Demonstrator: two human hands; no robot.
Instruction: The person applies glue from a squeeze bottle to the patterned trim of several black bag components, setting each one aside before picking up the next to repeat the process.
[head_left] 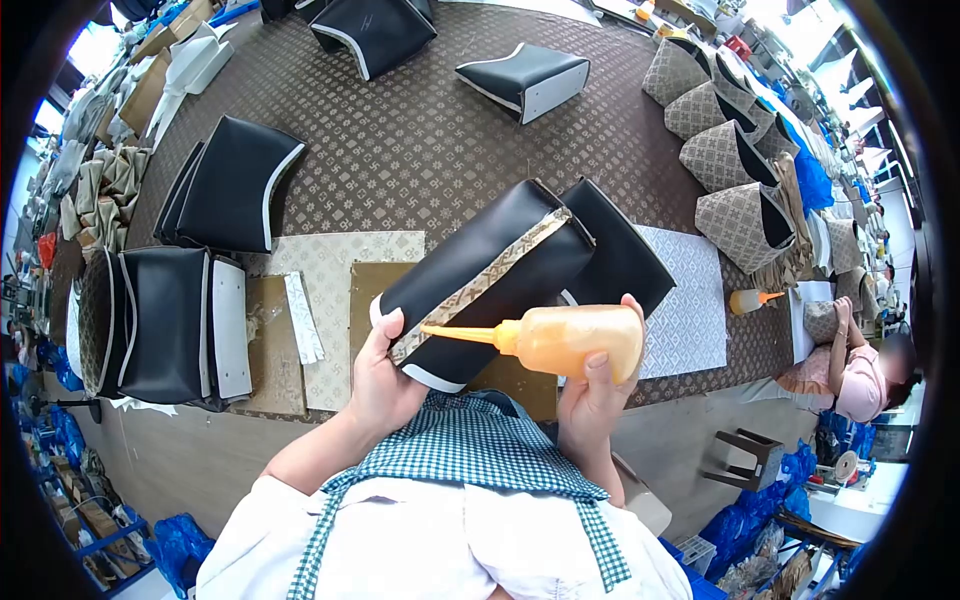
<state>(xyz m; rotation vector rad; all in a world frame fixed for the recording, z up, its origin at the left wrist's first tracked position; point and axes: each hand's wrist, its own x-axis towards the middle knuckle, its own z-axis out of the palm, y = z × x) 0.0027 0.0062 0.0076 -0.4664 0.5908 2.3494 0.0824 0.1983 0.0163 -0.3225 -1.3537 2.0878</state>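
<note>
My left hand (385, 378) grips the near end of a black leather bag panel (478, 262), thumb on its white-edged corner. Along the panel runs a patterned tan strip (490, 284). In my right hand (595, 400) is a squeeze bottle (570, 340) of orange-yellow liquid, lying nearly sideways. Its thin orange nozzle points left, with the tip right at the lower end of the strip. Behind the held panel, another black leather piece (625, 255) lies on the table.
Black bag bodies (165, 325) stand at the left, with others (375, 35) at the back. Patterned bag pieces (742, 225) line the right side. A second glue-type bottle (750, 300) lies near a person (862, 385) in pink. A stool (750, 458) stands on the floor.
</note>
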